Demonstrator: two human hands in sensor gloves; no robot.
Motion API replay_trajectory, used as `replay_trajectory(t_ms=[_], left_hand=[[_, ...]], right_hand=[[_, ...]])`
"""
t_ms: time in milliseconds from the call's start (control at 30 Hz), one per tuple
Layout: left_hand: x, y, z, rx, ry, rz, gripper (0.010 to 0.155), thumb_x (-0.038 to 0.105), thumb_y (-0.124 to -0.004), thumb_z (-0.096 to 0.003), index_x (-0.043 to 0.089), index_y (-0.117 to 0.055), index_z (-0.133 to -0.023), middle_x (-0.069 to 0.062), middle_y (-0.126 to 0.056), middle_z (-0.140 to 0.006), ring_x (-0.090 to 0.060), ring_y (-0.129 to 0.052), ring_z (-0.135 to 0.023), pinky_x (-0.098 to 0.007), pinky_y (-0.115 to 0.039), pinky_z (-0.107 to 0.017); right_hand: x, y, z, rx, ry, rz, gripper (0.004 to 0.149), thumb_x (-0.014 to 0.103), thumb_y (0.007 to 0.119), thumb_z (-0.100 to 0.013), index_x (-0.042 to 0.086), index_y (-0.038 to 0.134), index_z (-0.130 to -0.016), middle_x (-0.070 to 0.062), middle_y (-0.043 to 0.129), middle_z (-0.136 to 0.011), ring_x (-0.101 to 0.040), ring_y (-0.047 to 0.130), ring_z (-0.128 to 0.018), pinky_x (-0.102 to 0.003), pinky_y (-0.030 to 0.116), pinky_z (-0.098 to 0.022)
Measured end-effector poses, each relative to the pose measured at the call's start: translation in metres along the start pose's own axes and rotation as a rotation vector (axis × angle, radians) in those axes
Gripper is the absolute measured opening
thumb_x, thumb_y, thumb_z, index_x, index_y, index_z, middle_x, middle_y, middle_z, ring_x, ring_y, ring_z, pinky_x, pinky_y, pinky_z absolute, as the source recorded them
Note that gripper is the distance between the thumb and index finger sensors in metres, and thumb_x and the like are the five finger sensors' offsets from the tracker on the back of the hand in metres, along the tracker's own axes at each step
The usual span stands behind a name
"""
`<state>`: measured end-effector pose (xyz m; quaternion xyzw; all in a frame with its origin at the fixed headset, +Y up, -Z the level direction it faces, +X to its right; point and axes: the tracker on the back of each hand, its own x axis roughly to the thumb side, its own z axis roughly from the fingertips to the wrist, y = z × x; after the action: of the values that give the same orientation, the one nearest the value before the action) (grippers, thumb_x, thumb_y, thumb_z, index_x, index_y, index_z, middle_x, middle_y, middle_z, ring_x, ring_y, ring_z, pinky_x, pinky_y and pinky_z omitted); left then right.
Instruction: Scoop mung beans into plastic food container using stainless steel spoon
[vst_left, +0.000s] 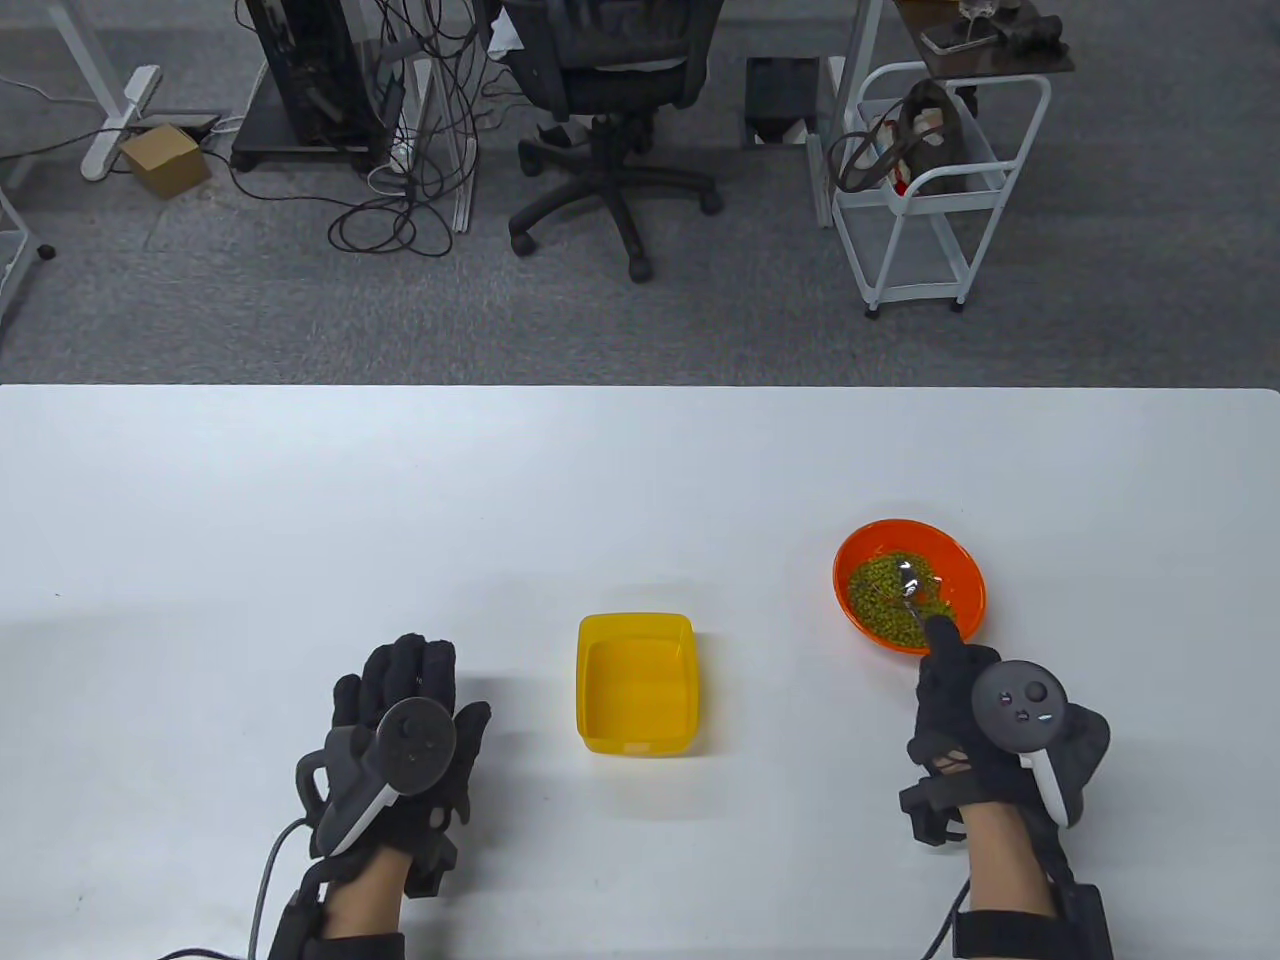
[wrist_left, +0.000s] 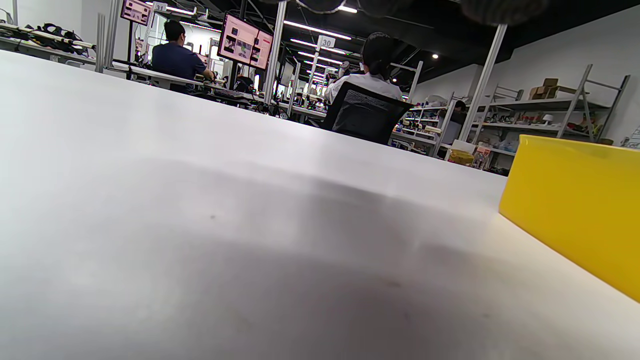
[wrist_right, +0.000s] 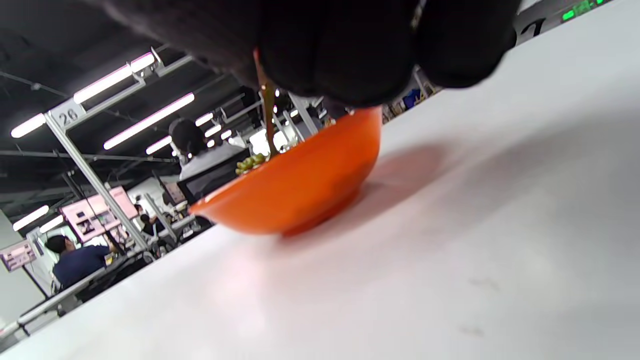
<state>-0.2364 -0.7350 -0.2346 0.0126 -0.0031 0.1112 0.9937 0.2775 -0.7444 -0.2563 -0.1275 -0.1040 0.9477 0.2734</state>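
Observation:
An orange bowl (vst_left: 965, 590) of green mung beans (vst_left: 885, 600) sits at the right of the white table. A yellow plastic container (vst_left: 636, 695) stands at the table's middle front with no beans in it. My right hand (vst_left: 965, 700) holds the handle of the stainless steel spoon (vst_left: 910, 583), whose bowl is in the beans. In the right wrist view the orange bowl (wrist_right: 300, 185) is just below my fingers (wrist_right: 350, 55), with the spoon handle (wrist_right: 268, 117) going down into it. My left hand (vst_left: 410, 720) rests flat on the table left of the container, holding nothing.
The container's side (wrist_left: 575, 205) shows at the right of the left wrist view. Beyond the table's far edge (vst_left: 640, 388) are an office chair (vst_left: 610, 110) and a white cart (vst_left: 930, 190).

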Motion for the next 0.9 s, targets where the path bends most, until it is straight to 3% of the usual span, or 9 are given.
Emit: replay_trajectory(t_ms=[200, 900], left_hand=[[0.000, -0.001, 0.000, -0.005, 0.000, 0.001, 0.074, 0.055, -0.062, -0.0475, 0.025, -0.032, -0.108, -0.011, -0.030, -0.117, -0.040, -0.034, -0.108, -0.065, -0.024, -0.075], [-0.001, -0.001, -0.001, -0.014, 0.007, -0.004, 0.074, 0.054, -0.062, -0.0475, 0.025, -0.032, -0.108, -0.011, -0.030, -0.117, -0.040, -0.034, -0.108, -0.064, -0.024, -0.075]], right_hand=[[-0.003, -0.006, 0.001, -0.069, -0.001, -0.044, 0.043, 0.033, 0.070, -0.054, 0.023, 0.070, -0.096, 0.009, 0.081, -0.072, -0.020, 0.086, -0.059, -0.051, 0.072, -0.056], [0.006, 0.000, 0.004, -0.051, -0.067, 0.010, 0.043, 0.034, 0.070, -0.054, 0.023, 0.070, -0.096, 0.010, 0.081, -0.071, -0.020, 0.086, -0.059, -0.051, 0.072, -0.056]])
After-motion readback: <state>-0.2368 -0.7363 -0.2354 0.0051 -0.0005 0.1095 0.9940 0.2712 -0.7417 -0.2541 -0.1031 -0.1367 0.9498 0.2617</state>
